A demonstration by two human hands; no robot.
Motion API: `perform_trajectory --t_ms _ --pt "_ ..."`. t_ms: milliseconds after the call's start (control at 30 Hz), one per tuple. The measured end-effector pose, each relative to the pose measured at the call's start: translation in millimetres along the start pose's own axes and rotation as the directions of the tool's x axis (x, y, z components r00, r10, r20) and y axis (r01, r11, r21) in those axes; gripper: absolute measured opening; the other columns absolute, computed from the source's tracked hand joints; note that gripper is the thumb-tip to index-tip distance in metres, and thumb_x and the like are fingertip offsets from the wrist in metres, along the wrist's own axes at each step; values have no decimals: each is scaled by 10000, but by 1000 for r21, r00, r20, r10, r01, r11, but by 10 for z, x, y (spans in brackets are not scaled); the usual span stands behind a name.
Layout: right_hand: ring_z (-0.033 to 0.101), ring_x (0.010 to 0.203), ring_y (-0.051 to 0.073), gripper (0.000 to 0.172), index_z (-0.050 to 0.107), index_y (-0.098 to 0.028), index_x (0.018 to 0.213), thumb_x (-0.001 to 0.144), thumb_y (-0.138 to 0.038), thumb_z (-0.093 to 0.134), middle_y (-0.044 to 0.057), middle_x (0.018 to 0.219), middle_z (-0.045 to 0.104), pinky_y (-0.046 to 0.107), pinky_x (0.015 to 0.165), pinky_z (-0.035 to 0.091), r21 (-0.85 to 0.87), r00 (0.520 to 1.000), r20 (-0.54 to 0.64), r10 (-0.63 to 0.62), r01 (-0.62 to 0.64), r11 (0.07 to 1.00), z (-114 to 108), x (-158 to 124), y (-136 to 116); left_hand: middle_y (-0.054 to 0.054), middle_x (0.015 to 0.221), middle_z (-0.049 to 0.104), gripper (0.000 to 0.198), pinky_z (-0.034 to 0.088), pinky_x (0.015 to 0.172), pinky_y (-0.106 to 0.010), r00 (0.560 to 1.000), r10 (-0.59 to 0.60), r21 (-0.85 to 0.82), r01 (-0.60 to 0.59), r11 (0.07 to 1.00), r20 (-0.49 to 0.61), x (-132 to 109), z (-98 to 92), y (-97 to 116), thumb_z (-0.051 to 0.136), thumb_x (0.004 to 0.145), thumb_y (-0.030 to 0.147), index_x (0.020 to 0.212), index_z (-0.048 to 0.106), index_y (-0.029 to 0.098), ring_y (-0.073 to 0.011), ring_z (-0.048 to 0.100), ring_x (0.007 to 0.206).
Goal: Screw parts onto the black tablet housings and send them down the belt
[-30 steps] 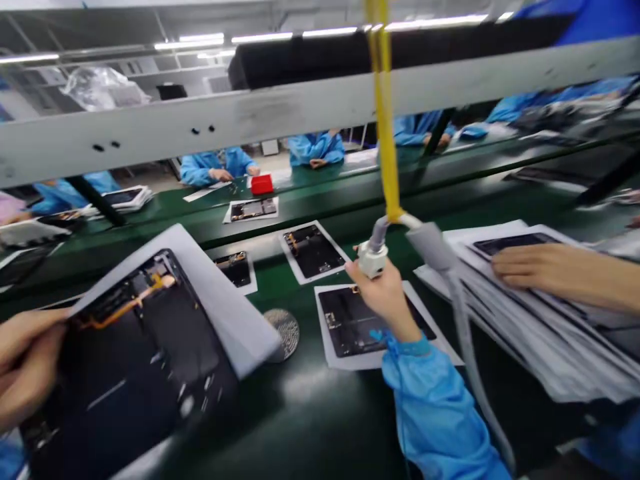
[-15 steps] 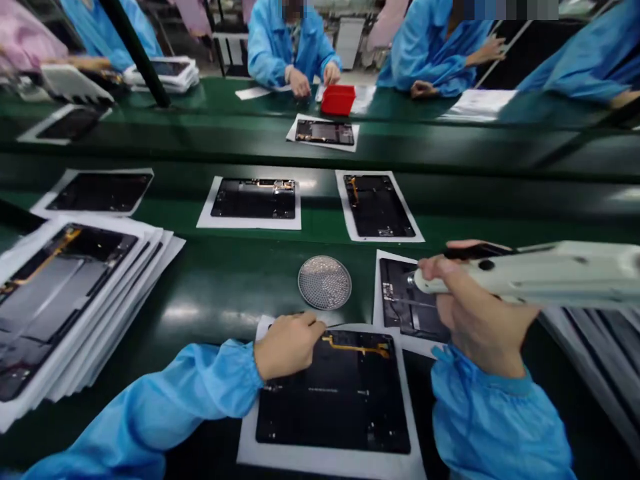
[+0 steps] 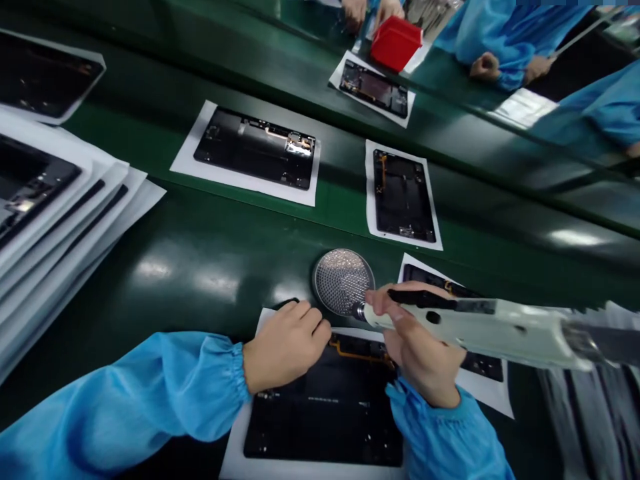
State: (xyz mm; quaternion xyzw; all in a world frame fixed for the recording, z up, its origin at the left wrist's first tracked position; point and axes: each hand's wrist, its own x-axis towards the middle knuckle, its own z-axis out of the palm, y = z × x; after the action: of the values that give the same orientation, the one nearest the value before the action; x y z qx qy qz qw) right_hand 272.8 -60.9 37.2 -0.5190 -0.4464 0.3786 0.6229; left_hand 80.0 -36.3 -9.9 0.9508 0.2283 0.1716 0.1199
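Note:
In my right hand is a pale electric screwdriver, its handle running off to the right. The screwdriver's metal tip is at the lower right rim of a round, dimpled metal screw tray. Below lies a black tablet housing with an orange flex cable along its top, resting on a white sheet. My left hand is closed over the housing's upper left corner, fingertips curled down. A bit of something dark shows behind its knuckles; what the fingers hold is hidden.
Stacked housings between white sheets stand at left; another blurred stack is at right. Further housings lie on sheets along the green bench. A red bin and co-workers' blue sleeves are across the bench.
My right hand has brought the screwdriver left and down, from over the neighbouring housing to the screw tray's edge. My left hand stays at the corner. The view has tilted and dropped.

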Motion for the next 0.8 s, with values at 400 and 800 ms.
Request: perform_trajectory --t_ms 400,800 --pt "593 671 178 232 669 -242 967 782 -102 648 3 703 633 438 744 545 -7 999 -41 31 -32 999 17 -1 -8 -84 841 576 268 412 670 -340 985 -5 28 10 1000 -170 44 -12 33 422 985 105 754 553 143 -208 497 788" --pt "588 640 168 274 714 -243 997 769 -101 661 11 714 663 428 727 539 26 998 -24 -63 64 998 -2 3 -154 -68 795 537 195 404 623 -337 998 46 -3 -46 999 -37 37 26 17 487 950 102 802 613 119 -202 484 733"
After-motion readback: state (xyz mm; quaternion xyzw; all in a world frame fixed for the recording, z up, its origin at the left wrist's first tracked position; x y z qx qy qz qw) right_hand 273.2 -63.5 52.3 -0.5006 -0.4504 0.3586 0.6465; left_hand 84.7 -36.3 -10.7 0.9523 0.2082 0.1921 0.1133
